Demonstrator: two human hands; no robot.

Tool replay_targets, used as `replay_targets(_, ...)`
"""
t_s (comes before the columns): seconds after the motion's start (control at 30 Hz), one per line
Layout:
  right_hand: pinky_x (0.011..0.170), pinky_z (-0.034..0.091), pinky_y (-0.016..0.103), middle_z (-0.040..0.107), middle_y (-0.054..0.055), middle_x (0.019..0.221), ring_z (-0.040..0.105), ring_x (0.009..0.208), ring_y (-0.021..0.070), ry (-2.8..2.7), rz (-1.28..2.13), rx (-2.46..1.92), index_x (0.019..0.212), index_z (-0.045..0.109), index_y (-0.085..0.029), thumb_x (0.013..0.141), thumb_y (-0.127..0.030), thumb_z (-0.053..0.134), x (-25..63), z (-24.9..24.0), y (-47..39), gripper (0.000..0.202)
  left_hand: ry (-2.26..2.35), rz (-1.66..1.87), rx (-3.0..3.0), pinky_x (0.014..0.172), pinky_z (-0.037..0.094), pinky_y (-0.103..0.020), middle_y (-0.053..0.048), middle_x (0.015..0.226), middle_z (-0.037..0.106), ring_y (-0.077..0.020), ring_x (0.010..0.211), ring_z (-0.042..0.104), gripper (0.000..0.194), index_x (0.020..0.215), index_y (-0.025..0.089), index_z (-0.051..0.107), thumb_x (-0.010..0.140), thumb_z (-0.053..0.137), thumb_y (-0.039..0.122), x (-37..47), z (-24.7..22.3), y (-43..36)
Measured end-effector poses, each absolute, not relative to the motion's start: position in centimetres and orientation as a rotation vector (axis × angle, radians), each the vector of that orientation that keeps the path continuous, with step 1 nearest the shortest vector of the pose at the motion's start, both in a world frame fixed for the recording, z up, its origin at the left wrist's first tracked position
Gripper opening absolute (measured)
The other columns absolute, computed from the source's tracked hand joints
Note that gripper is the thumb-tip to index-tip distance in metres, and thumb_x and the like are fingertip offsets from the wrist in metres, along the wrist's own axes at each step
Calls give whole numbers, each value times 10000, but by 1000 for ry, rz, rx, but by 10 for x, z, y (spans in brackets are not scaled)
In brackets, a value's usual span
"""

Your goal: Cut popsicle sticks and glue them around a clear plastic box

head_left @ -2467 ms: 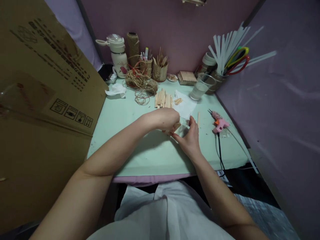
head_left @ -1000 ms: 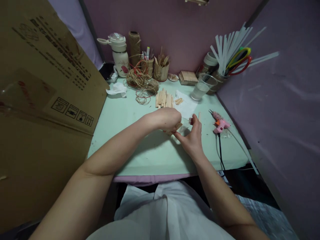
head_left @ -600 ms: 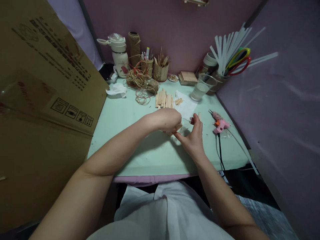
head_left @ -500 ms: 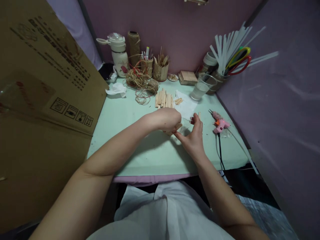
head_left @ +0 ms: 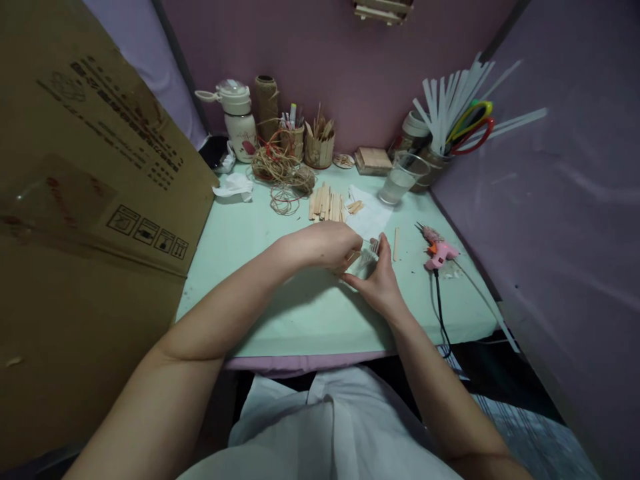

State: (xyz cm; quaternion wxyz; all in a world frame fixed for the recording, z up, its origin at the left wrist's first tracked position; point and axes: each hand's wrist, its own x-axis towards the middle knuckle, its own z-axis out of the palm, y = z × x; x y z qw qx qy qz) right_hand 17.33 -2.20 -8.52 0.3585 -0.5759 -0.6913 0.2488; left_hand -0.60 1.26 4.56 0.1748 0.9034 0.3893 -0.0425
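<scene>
My left hand [head_left: 336,243] is closed, its fingers bent down over a small piece of wooden craft stick [head_left: 355,257]; the fingertips are partly hidden. My right hand [head_left: 379,279] curves round a clear, ribbed plastic cup [head_left: 367,259], thumb at the near side and fingers at the far side. Both hands meet at this cup, low over the table. Just right of the right fingers lies a single craft stick [head_left: 397,244]. Beyond the left hand is a pile of craft sticks [head_left: 327,202], beside short stick pieces [head_left: 355,207] on a white tissue [head_left: 373,217].
A pink glue gun [head_left: 440,253] with its cord lies at the right. Along the back stand a bottle [head_left: 241,130], tangled twine [head_left: 280,167], a stick holder [head_left: 319,150], a wooden block [head_left: 373,161], a clear cup [head_left: 397,183] and scissors [head_left: 475,130]. A cardboard box [head_left: 100,267] borders the left.
My right fingers have come down and closed in on the clear cup. The single stick at right now shows fully. My left hand stays nearly in place; the view has tilted up slightly.
</scene>
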Motion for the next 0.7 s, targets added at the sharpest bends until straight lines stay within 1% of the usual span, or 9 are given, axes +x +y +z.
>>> replay_targets(0.07,1129,337,554,319,262,1563,353,1440,355,-1754,706,-1458,1551,89,-148,615,-508,823,174,-86,-21,1243,1102,20,2547,716,413,-282,-111,1108,690,-228,927,632,425,1201,170,646,782,581,206,-14,50,7)
replay_targets(0.13,1129,345,543,361,272,1539,373,1433,349,-1722,742,-1434,1551,90,-135,612,-482,826,173,-86,-21,1242,1081,196,2485,827,433,-270,-102,1327,598,-217,1078,610,555,1348,205,526,798,599,208,-28,53,1)
replay_targets(0.2,1118,356,548,393,275,1521,398,1419,349,-1704,752,-1427,1554,89,-142,615,-469,823,173,-86,-21,1236,1095,354,2358,878,446,-266,-103,1438,513,-188,1080,619,620,1398,216,451,803,627,225,-44,48,-3)
replay_targets(0.3,1109,359,564,390,271,1524,404,1414,351,-1725,739,-1432,1559,82,-164,631,-451,815,174,-88,-19,1216,1218,448,2116,879,484,-296,-136,1432,516,-195,1044,645,706,1406,189,403,778,696,321,-63,24,-4)
replay_targets(0.4,1102,365,567,364,264,1536,397,1414,351,-1759,724,-1418,1558,84,-169,632,-447,814,178,-90,-18,1211,1274,405,2057,1053,412,-367,-189,1477,470,-286,1330,490,848,1425,138,386,708,770,378,-65,-12,2)
replay_targets(0.5,1066,399,568,369,240,1524,443,1366,348,-1773,653,-1390,1549,120,-189,643,-479,804,185,-85,-22,1171,1265,373,2080,1165,290,-428,-214,1577,329,-342,1458,319,1092,1499,133,292,597,844,404,-54,-36,9)
replay_targets(0.57,1020,434,560,424,201,1478,501,1298,329,-1778,550,-1350,1523,206,-221,700,-499,766,189,-75,-27,1034,1218,407,2059,1188,255,-432,-215,1605,271,-350,1478,281,1196,1530,130,234,558,861,434,-48,-41,12)
replay_targets(0.63,975,462,531,522,156,1361,554,1202,301,-1770,411,-1282,1431,380,-235,779,-491,709,191,-62,-33,773,1180,472,1999,1199,242,-420,-209,1621,233,-343,1489,259,1232,1547,126,197,563,855,468,-44,-41,13)
replay_targets(0.7,943,476,492,596,120,1196,580,1109,276,-1772,287,-1202,1254,552,-225,847,-456,655,190,-48,-36,480,1157,544,1924,1204,239,-410,-198,1631,208,-331,1498,242,1227,1556,126,175,590,838,491,-44,-39,12)
